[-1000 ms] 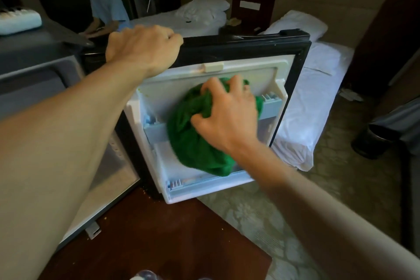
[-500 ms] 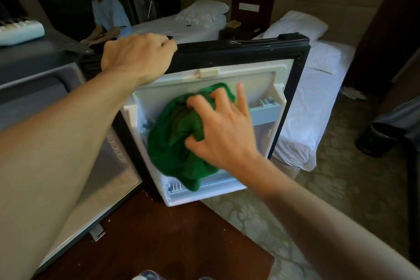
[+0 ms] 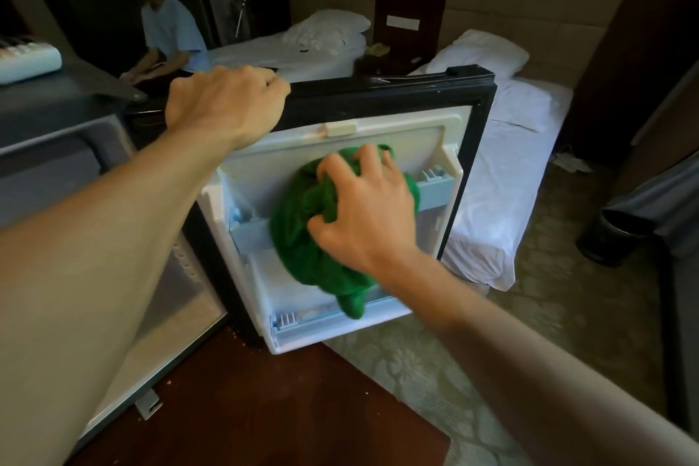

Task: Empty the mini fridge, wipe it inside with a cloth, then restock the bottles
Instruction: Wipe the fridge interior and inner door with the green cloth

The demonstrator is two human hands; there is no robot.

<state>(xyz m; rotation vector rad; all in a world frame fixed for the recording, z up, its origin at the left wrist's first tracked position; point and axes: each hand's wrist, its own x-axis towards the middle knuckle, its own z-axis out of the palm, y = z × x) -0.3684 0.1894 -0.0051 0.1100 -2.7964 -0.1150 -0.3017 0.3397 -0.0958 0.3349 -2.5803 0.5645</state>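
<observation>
- head view, mini fridge (image 3: 56,147): the dark cabinet stands at the left of the frame. its door (image 3: 397,95) is swung wide open, with the white inner liner facing the camera.
- head view, left hand (image 3: 223,102): it grips the black top edge of the door near the hinge side, fingers curled over the far side of the edge.
- head view, right hand (image 3: 363,208): it presses a bunched green cloth (image 3: 302,238) against the door liner. the fingers are spread and bent, digging into the fabric, and the thumb hooks into a fold on the left.
- head view, cloth position: it covers the middle of the upper door shelf (image 3: 435,193), and its lowest tip hangs down to the lower door shelf (image 3: 299,322).
- head view, door shelves: no bottles show on the visible parts of either shelf.
- head view, floor: a dark wooden board (image 3: 264,409) lies under the fridge, and patterned carpet (image 3: 416,371) lies to its right.
- head view, background: two beds with white linen stand behind the door, the nearer one (image 3: 510,163) just beyond its right edge. a person in a light shirt (image 3: 166,34) sits at the upper left.
- head view, right side: a dark bin (image 3: 609,235) stands on the carpet.
</observation>
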